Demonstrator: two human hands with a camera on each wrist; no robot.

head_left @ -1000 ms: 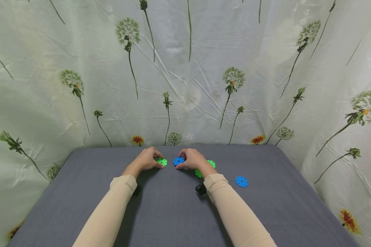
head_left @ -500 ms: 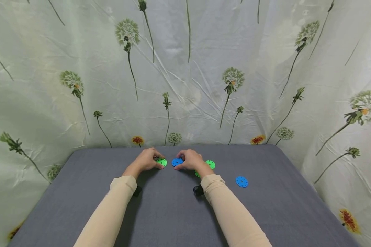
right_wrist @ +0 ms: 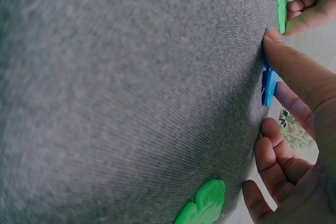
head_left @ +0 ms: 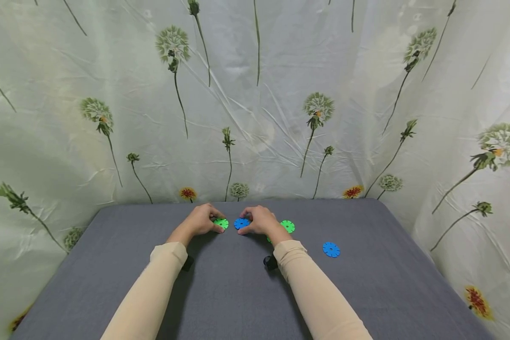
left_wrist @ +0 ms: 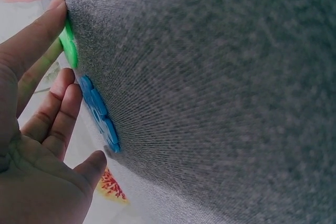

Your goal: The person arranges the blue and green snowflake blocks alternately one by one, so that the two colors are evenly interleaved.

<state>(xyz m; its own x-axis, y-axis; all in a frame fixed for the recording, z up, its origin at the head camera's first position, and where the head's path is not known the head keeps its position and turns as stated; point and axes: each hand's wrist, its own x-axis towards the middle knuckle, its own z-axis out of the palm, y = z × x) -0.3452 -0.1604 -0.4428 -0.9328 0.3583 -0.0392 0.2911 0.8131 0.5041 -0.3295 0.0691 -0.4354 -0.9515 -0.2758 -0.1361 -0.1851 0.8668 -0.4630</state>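
My left hand (head_left: 198, 220) pinches a flat green notched disc (head_left: 222, 224) between thumb and forefinger, down at the cloth near the table's far edge. Just to its right, my right hand (head_left: 260, 221) holds a similar blue notched disc (head_left: 241, 224) by its sides. A small gap separates the two discs. In the left wrist view, another blue piece (left_wrist: 100, 114) lies by the left hand's other fingers; the head view does not show it. Beyond the right wrist is a green disc (head_left: 287, 226), and a second green one (head_left: 269, 239) is mostly hidden by that wrist.
A loose blue disc (head_left: 331, 249) lies farther right on the grey table cloth (head_left: 233, 297). A white curtain (head_left: 263, 104) printed with dandelions hangs right behind the table's far edge. Dark wrist cameras (head_left: 270, 262) sit under the sleeves.
My right hand has slid slightly left with the blue disc, narrowing the gap to the green one. The left hand has stayed almost still.
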